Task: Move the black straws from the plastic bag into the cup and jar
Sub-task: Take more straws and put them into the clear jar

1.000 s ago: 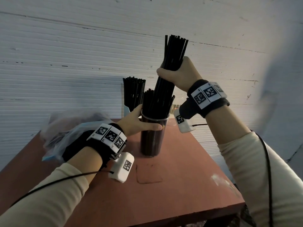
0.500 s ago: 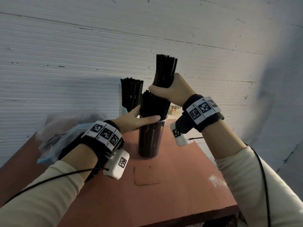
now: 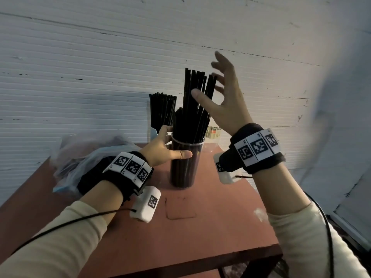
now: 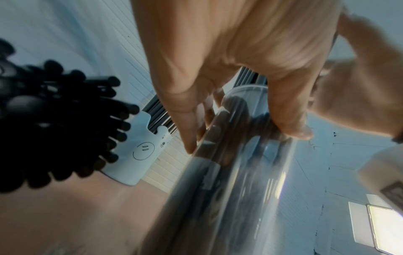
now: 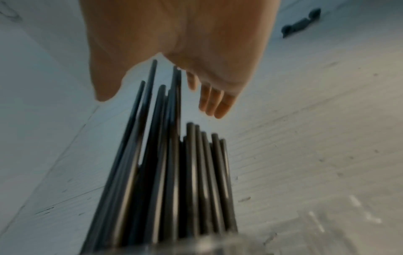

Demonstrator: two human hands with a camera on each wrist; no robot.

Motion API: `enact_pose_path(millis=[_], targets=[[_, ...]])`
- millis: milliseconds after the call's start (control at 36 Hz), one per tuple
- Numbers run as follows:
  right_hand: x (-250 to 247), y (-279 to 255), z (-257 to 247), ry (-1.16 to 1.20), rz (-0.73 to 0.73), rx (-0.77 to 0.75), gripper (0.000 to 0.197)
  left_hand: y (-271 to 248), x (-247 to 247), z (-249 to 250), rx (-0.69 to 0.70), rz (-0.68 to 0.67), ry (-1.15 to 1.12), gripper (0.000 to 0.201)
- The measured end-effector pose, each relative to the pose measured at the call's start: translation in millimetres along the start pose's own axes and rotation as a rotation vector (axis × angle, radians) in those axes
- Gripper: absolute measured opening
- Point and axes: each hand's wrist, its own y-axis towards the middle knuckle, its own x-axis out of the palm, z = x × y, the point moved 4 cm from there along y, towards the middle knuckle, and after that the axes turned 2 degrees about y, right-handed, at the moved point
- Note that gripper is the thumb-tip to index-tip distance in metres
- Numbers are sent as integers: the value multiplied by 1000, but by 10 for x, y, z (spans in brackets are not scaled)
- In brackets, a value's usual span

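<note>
A tall clear jar [image 3: 185, 163] [image 4: 235, 172] stands on the red-brown table [image 3: 210, 227], packed with black straws [image 3: 194, 105] [image 5: 170, 163]; one bundle sticks up higher than the others. My left hand [image 3: 170, 149] [image 4: 229, 77] grips the jar near its rim, thumb in front, fingers behind. My right hand [image 3: 222, 93] [image 5: 174, 51] hovers just right of the tall bundle with fingers spread, holding nothing. Behind the jar a white cup [image 3: 153, 133] [image 4: 139, 151] with a drawn face holds more black straws [image 3: 162, 109]. The plastic bag [image 3: 84, 155] lies at the left with straw ends [image 4: 65, 120] showing.
A white ribbed wall [image 3: 100, 77] runs close behind the table. A roll of clear tape [image 3: 213, 131] sits behind the jar at the right. The table's front edge [image 3: 200, 261] and right corner are near my right arm. A scuffed rectangle [image 3: 180, 207] marks the tabletop.
My right hand pushed the straw bundle down into the jar, then let go and opened beside it. The left hand has kept its grip on the jar.
</note>
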Motion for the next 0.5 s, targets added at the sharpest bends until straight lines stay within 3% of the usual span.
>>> enact_pose_path(millis=[111,333,417,500], targets=[[55,-29,-46,-105,40,-135,41,-16,18,23,1,25,-11,98],[194,-265,117,-202,16,-164,32,-51,20,23,-23,30,-40,108],[196,-350,93,-221,33,-188,27,-70,22,36,-32,40,-46,106],[274,-490,117,-241,-40,-177,29,-83,34,43,-35,51,-49,94]])
